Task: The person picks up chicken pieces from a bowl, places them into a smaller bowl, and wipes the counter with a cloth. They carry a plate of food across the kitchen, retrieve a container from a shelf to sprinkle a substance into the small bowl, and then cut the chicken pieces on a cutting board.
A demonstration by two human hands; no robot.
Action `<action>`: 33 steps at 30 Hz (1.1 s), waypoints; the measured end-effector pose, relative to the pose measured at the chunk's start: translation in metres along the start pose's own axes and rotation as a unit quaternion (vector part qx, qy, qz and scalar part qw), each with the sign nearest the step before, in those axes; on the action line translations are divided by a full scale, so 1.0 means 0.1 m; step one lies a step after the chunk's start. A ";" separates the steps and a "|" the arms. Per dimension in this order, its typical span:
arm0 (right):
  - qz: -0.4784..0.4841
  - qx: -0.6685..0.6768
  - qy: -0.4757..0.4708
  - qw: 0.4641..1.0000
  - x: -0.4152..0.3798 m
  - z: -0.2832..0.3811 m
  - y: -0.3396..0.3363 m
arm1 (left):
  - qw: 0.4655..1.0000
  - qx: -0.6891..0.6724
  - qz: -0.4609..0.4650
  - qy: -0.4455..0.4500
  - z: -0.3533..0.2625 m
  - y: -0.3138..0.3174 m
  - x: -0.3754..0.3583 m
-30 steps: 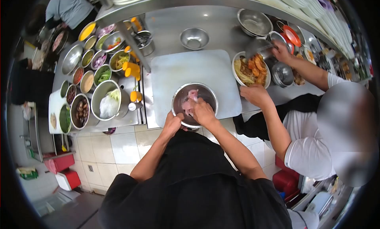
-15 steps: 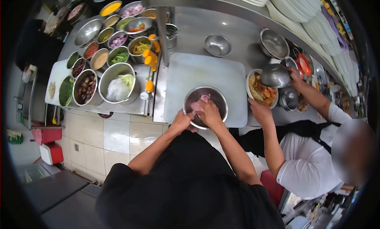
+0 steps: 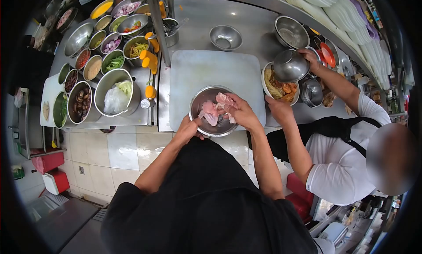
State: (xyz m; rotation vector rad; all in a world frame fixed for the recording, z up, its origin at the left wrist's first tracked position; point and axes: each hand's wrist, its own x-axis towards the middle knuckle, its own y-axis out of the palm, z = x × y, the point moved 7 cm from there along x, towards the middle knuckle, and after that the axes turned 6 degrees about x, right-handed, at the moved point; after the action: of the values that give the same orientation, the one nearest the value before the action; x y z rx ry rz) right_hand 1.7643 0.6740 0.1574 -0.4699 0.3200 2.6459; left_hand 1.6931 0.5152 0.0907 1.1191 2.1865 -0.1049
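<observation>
A steel mixing bowl (image 3: 198,98) sits at the near edge of the white cutting board (image 3: 215,67). My left hand (image 3: 187,128) is closed on the bowl's left rim. In my right hand (image 3: 241,113), pinched above the right side of the bowl, is a piece of raw pink meat (image 3: 224,100). More raw meat (image 3: 209,113) lies in the bowl, just left of that piece. The fingertips of my right hand are partly hidden by the meat.
To the right, a co-worker's hand (image 3: 310,60) tilts a steel bowl (image 3: 291,66) over a dish of cooked food (image 3: 281,85); their other hand (image 3: 281,111) touches the dish. An empty bowl (image 3: 226,38) stands behind the board. Several ingredient containers (image 3: 115,91) fill the left counter.
My right hand has lifted a piece of meat up from the bowl's middle toward its right side. My left hand now grips the rim. The view has shifted slightly.
</observation>
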 end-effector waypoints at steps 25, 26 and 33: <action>-0.241 -0.383 -0.259 0.853 -0.14 0.29 0.11 | 0.999 -0.034 0.015 -0.009 -0.01 0.01 -0.09; -0.240 -0.382 -0.259 0.854 -0.16 0.31 0.13 | 0.999 -0.034 0.013 -0.009 0.00 0.00 -0.09; -0.088 -0.541 -0.226 0.806 0.06 -0.14 0.55 | 0.998 0.029 0.056 0.003 0.26 -0.07 0.12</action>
State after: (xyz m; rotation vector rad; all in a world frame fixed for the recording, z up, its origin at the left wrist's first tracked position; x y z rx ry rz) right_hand 1.7382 0.6237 0.1508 -0.1348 -1.3662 2.3870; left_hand 1.6964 0.5098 0.0625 1.2741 2.1319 -0.1176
